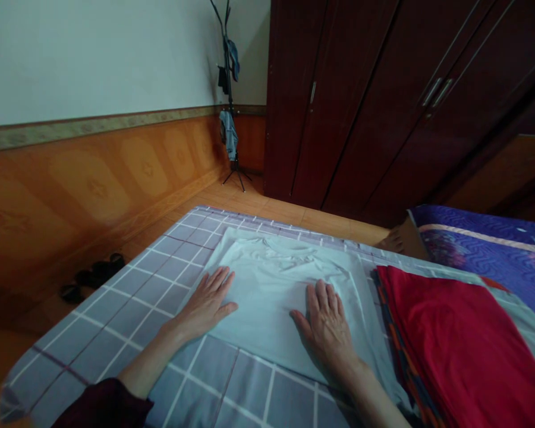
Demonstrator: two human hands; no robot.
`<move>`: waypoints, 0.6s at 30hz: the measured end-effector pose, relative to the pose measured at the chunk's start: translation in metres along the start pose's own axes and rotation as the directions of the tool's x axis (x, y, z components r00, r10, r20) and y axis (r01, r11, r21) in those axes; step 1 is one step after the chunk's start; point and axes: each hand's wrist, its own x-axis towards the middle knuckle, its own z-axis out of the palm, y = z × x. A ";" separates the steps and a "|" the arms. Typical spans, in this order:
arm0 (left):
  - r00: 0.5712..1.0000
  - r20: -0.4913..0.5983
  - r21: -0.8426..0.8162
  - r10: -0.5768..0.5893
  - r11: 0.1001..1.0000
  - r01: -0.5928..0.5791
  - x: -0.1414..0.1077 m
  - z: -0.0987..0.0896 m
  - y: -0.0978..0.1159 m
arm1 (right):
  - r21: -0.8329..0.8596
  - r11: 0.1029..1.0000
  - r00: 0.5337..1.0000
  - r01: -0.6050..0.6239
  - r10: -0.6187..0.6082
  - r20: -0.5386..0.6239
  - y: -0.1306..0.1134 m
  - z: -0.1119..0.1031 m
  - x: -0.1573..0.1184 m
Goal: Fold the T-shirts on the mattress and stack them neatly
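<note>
A pale, light-coloured shirt (267,297) lies spread on the checked cloth, its neckline at the far side with some wrinkles around it. My left hand (211,300) rests flat on the shirt's left edge, fingers stretched out and thumb apart. On the right part of the shirt lies my right hand (327,321), palm down with the fingers extended. Neither hand grips the fabric. Just right of the shirt is a stack of folded clothes with a red garment (468,339) on top.
The grey checked cloth (138,309) covers the surface under the shirt. Beyond it stand a dark red wardrobe (339,107) and a coat rack (229,95) with clothes. Dark footwear (93,274) sits on the floor at left. Purple patterned bedding (481,244) is at right.
</note>
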 end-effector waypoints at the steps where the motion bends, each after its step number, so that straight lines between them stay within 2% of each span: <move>1: 1.000 0.004 -0.002 0.022 1.000 -0.022 0.005 -0.003 0.007 | 0.023 0.999 1.000 0.026 -0.027 0.011 -0.003 -0.002 0.000; 3: 0.995 0.013 -0.013 0.095 0.995 -0.095 0.018 -0.009 0.020 | 0.077 0.992 0.994 0.098 -0.102 0.045 -0.008 -0.006 0.002; 5: 0.989 0.040 -0.022 0.144 0.989 -0.143 0.034 -0.012 0.029 | 0.100 0.988 0.988 0.119 -0.128 0.089 -0.010 -0.010 0.004; 8: 0.990 0.097 -0.017 0.105 0.994 -0.104 0.056 -0.014 0.035 | 0.040 0.999 0.991 -0.024 0.019 0.134 -0.002 -0.015 0.009; 11: 0.992 0.101 -0.010 0.079 0.997 -0.079 0.076 -0.019 0.039 | -0.016 0.988 0.979 -0.155 0.156 0.129 0.011 -0.017 0.012; 16: 0.953 0.107 -0.051 0.283 0.959 -0.279 0.110 -0.021 0.060 | 0.017 0.995 0.983 -0.101 0.097 0.158 0.016 -0.014 0.013; 18: 0.964 0.088 -0.046 0.250 0.968 -0.247 0.125 -0.015 0.064 | 0.012 0.994 0.983 -0.110 0.107 0.147 0.015 -0.013 0.013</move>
